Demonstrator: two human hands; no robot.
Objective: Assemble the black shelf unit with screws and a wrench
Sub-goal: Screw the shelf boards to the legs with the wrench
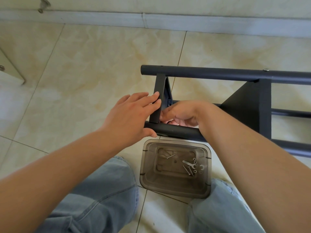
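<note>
The black shelf unit (235, 75) lies on its side on the tiled floor, its round tubes running left to right. My left hand (129, 113) rests with straight fingers on the end shelf panel (158, 98), thumb against the near tube (178, 130). My right hand (181, 113) reaches behind that panel with curled fingers at its lower inner corner; what they hold is hidden. A smoky clear plastic box (175, 187) below the near tube holds a small wrench (189, 163), several screws (188, 170) and nuts.
My knees in blue jeans (104, 195) flank the box. A second shelf panel (249, 106) stands further right in the frame. A grey skirting board (151, 21) runs along the wall at the back. A white furniture corner (10, 66) sits at the far left.
</note>
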